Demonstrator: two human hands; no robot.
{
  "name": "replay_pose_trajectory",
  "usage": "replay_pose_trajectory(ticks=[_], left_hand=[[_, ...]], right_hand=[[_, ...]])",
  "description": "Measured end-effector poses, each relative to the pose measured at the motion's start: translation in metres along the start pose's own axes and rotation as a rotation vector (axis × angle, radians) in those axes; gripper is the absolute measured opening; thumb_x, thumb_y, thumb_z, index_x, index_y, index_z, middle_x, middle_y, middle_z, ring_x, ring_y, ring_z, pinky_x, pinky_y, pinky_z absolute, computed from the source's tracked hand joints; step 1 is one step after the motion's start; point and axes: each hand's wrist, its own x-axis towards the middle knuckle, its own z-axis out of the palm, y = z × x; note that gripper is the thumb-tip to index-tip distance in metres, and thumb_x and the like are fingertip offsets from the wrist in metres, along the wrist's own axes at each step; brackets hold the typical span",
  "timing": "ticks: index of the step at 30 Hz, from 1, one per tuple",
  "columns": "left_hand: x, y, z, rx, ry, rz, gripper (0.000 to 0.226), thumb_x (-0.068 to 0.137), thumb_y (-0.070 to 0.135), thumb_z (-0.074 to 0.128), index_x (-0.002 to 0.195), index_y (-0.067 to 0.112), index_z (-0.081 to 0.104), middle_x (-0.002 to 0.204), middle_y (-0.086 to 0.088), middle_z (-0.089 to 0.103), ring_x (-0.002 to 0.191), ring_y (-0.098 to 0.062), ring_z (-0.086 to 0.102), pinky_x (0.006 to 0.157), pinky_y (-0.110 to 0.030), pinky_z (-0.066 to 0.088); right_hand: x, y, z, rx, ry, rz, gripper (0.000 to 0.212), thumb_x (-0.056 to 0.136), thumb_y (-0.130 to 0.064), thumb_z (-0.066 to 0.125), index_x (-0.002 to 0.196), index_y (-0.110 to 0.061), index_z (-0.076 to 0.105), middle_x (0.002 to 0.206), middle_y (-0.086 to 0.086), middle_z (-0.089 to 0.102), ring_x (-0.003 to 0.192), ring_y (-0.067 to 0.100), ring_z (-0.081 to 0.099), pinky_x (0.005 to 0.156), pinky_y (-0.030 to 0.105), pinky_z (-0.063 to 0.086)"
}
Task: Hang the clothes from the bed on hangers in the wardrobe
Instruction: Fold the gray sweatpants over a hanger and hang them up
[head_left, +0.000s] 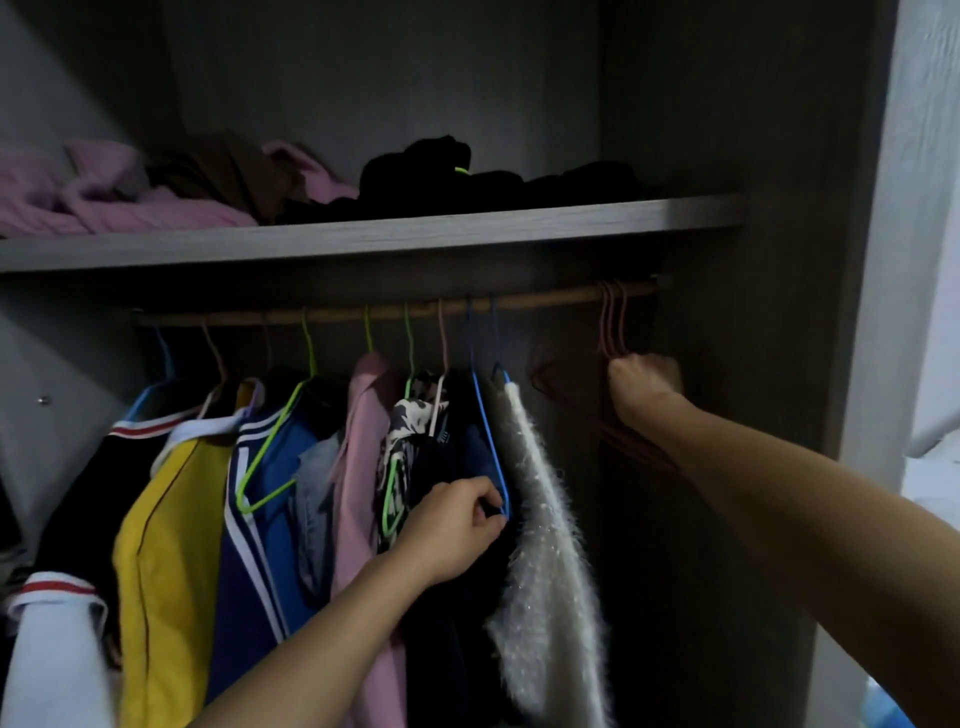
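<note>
- Here, your left hand (457, 525) reaches below the wooden rail (550, 301). Its fingers are curled, pinching the lower corner of a thin blue hanger (491, 441) hooked near the rail's middle.
- A dark navy garment (475, 452) hangs on that blue hanger, straight beneath the rail.
- Your right hand (644, 382) is balled in a fist round a bunch of bare pink hangers (613, 322). These are slim wire-like triangles hooked at the rail's right end.
- Between your two hands, under the rail, hangs a fuzzy white knit (540, 519), shaggy with long fibres, just beside the blue hanger.
- Leftward along the rail from the blue hanger come a smooth pink garment (358, 467), a lime-green hanger (270, 452) over a blue top with white stripes (260, 545), then a yellow top (161, 519).
- Above the rail, the grey wood-grain shelf (363, 234) carries a crumpled pink ribbed knit (104, 202) and a heap of black clothes (441, 171).
</note>
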Motion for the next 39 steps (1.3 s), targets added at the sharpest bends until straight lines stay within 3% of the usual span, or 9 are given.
replay_pose_trajectory(ticks=[3,9,14,17,23,26,31,36,39], left_hand=[[-0.007,-0.007,-0.008,-0.003,-0.022,0.025,0.013,0.084,0.03,0.067,0.095,0.024,0.064,0.068,0.008,0.059,0.059,-0.007,0.052,0.064,-0.026,0.046],[-0.022,-0.022,-0.028,-0.031,-0.062,0.051,0.013,0.084,0.026,0.067,0.095,0.02,0.065,0.066,0.008,0.057,0.057,-0.006,0.05,0.061,-0.023,0.041],[-0.033,-0.03,-0.04,-0.035,-0.084,0.073,0.01,0.084,0.026,0.067,0.093,0.021,0.065,0.064,0.009,0.055,0.055,-0.004,0.049,0.064,-0.027,0.045],[-0.04,-0.031,-0.045,-0.036,-0.096,0.091,0.009,0.084,0.026,0.068,0.092,0.022,0.065,0.064,0.009,0.054,0.057,-0.006,0.049,0.066,-0.03,0.047],[-0.058,-0.014,-0.024,-0.064,-0.155,0.145,0.006,0.081,0.024,0.069,0.084,0.026,0.064,0.064,0.008,0.056,0.058,-0.005,0.051,0.064,-0.025,0.043],[-0.074,0.007,0.006,-0.084,-0.254,0.17,0.011,0.08,0.018,0.069,0.078,0.026,0.061,0.059,0.007,0.055,0.056,-0.002,0.051,0.064,-0.024,0.044],[-0.109,0.058,0.072,-0.088,-0.395,0.2,0.018,0.081,0.02,0.07,0.072,0.03,0.057,0.068,0.004,0.063,0.065,-0.009,0.058,0.068,-0.026,0.049],[-0.146,0.15,0.147,-0.081,-0.52,0.257,0.015,0.081,0.022,0.072,0.074,0.029,0.061,0.069,0.009,0.064,0.064,-0.005,0.06,0.064,-0.022,0.047],[-0.172,0.226,0.203,-0.139,-0.576,0.284,0.015,0.08,0.023,0.071,0.068,0.024,0.063,0.07,0.005,0.069,0.07,-0.017,0.066,0.067,-0.027,0.05]], right_hand=[[-0.004,0.011,0.001,-0.022,0.034,0.035,0.024,0.099,-0.018,0.044,0.119,-0.017,0.057,0.105,0.008,0.06,0.089,0.022,0.059,0.075,0.034,0.048],[-0.016,0.012,-0.014,0.15,0.128,0.014,0.02,0.099,-0.012,0.042,0.106,-0.009,0.06,0.092,0.01,0.06,0.081,0.024,0.06,0.07,0.035,0.048],[-0.025,-0.003,-0.057,0.286,0.277,0.048,0.03,0.099,-0.03,0.041,0.107,-0.009,0.061,0.106,0.019,0.065,0.097,0.04,0.062,0.073,0.04,0.045],[-0.052,-0.009,-0.065,0.366,0.227,0.136,0.032,0.097,-0.036,0.043,0.11,-0.012,0.06,0.111,0.019,0.064,0.102,0.04,0.061,0.082,0.042,0.048],[-0.147,0.002,-0.037,0.727,0.11,0.26,0.025,0.091,-0.027,0.051,0.109,-0.011,0.057,0.111,0.018,0.064,0.101,0.038,0.061,0.084,0.041,0.051],[-0.209,0.032,-0.027,0.835,0.084,0.242,0.021,0.093,-0.035,0.056,0.094,-0.015,0.063,0.089,0.008,0.068,0.083,0.026,0.064,0.069,0.033,0.049],[-0.322,0.118,-0.018,0.82,0.165,0.267,0.034,0.091,-0.048,0.058,0.068,-0.023,0.054,0.05,-0.009,0.052,0.047,0.006,0.045,0.053,0.03,0.036],[-0.447,0.232,-0.011,0.557,0.224,0.317,0.034,0.094,-0.051,0.052,0.073,-0.024,0.051,0.045,-0.009,0.044,0.048,0.012,0.042,0.052,0.034,0.037],[-0.522,0.309,0.0,0.475,0.232,0.388,0.036,0.094,-0.05,0.048,0.072,-0.021,0.049,0.053,-0.008,0.044,0.06,0.028,0.051,0.055,0.036,0.037]])
